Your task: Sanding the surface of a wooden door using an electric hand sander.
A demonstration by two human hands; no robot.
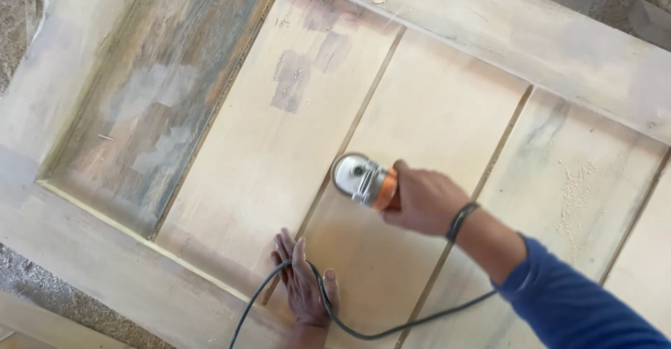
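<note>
Meanwhile the right hand [423,199] clamps a grinder [363,179] on the panel [258,146] just above the flat, open left hand [304,282], whose draped cord [363,331] could snag.

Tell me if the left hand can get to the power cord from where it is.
Probably yes. The left hand lies flat on the wooden panel, and the black power cord already loops over its back, with nothing in between. The right hand is busy gripping the orange sander.
</note>
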